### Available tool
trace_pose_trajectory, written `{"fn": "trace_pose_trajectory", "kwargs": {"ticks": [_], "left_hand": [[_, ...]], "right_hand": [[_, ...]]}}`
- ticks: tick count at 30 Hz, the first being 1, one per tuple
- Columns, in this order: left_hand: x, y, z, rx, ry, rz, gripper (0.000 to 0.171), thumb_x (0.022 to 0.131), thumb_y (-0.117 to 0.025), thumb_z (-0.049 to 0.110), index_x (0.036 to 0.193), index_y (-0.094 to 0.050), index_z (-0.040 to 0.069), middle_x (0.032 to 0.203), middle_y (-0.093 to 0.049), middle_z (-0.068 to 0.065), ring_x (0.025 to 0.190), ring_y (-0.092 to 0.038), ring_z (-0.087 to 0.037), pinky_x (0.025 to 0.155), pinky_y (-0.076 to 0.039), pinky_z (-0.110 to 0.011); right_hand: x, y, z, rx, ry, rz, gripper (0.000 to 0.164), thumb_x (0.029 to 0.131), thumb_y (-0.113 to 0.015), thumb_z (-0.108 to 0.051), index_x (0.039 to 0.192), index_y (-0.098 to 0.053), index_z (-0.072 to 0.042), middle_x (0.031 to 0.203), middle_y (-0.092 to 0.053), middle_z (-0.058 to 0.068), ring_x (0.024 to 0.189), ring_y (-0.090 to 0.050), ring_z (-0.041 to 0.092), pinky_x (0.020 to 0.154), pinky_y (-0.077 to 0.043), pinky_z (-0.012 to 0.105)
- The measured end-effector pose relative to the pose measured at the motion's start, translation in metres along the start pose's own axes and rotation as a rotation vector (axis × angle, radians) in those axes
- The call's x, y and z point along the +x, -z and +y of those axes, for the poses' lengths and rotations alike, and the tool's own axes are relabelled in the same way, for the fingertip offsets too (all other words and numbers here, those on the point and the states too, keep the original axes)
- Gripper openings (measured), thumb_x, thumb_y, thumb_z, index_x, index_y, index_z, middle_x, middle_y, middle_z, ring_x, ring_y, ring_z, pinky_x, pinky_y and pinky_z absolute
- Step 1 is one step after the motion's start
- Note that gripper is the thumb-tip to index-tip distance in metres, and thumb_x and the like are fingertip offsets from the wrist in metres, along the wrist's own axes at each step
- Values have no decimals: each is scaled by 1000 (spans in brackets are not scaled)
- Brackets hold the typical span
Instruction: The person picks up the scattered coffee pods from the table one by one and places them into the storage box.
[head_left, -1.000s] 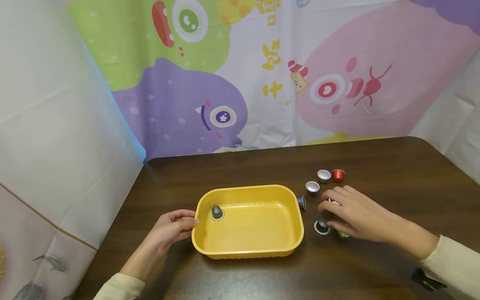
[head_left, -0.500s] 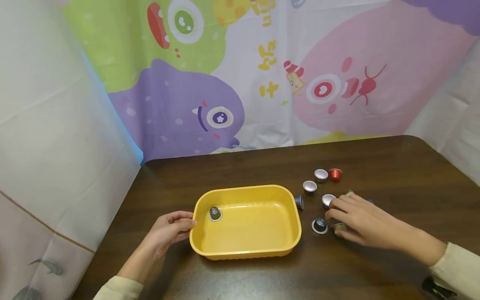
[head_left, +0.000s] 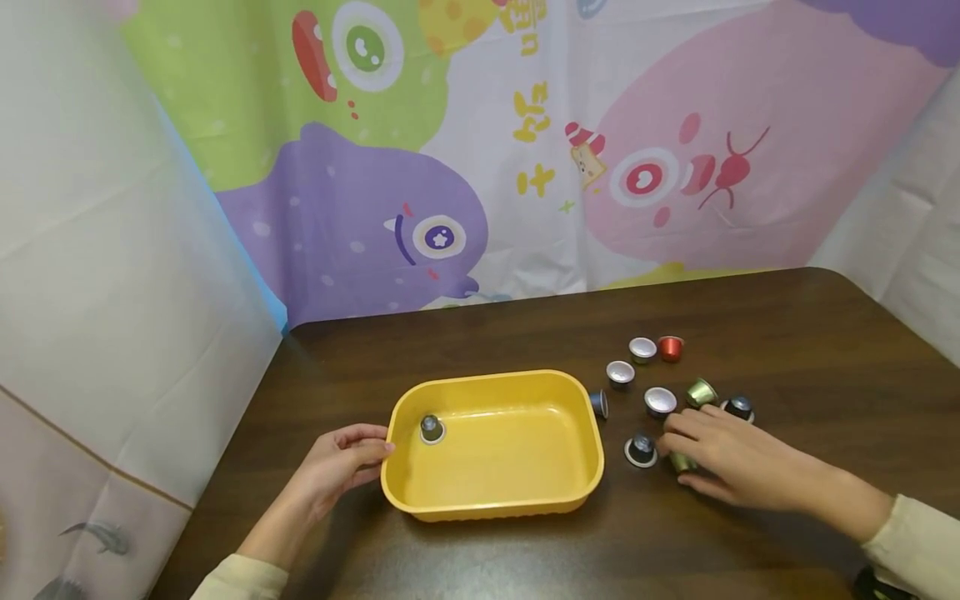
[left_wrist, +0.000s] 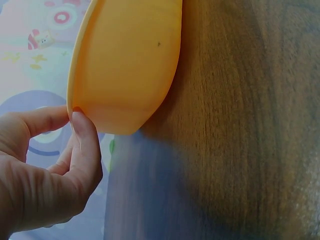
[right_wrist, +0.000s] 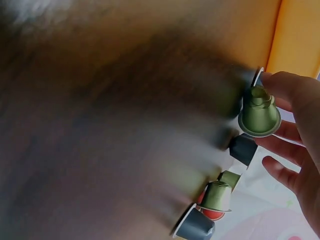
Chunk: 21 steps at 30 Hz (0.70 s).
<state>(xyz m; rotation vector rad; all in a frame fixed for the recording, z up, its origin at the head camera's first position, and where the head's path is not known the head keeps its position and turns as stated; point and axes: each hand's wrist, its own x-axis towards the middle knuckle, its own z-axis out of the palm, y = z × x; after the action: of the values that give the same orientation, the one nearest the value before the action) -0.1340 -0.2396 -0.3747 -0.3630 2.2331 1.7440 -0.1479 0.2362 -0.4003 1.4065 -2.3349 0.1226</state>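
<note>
Left hand (head_left: 347, 457) pinches rim of yellow round-cornered tray (head_left: 510, 462); right hand (head_left: 723, 454) curls round green metallic capsule (head_left: 683, 463), between tray and right edge of dark wood-grain worktop (head_left: 420, 571). Risks: tapered wall may slip from grasp; crowding may topple adjacent black silver-rimmed capsule (head_left: 641, 450).

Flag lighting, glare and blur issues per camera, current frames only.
Head: mostly even light, soft glare on the near tabletop, shiny highlights inside the yellow tray. Left wrist: wood grain reads well, pale glare toward the lower right. Right wrist: tabletop dark and smeary, bright glare at upper left; the green pod at the right hand looks much sharper.
</note>
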Motion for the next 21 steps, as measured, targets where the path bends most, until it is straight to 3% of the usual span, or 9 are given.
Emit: {"fn": "trace_pose_trajectory", "kwargs": {"ticks": [10,21], "left_hand": [[-1,-1,3,7,7,5,41,88,-67,16,121,-56,-5,90,-69,4,84,-65,-9,83,-58,-32],[-1,0,2,13,12,0,42,88,-68,18,122,-56,-5,92,-69,4,86,-65,-9,84,-58,-33]], "right_hand": [[-1,-5,2,20,-9,-32,39,63,-84,-20,95,-61,-21,90,-53,-13,83,-52,5,69,-42,28],[5,1,4,-27,-2,-3,38,60,-85,-20,89,-60,-21,87,-53,-12,82,-51,5,71,-44,31]]}}
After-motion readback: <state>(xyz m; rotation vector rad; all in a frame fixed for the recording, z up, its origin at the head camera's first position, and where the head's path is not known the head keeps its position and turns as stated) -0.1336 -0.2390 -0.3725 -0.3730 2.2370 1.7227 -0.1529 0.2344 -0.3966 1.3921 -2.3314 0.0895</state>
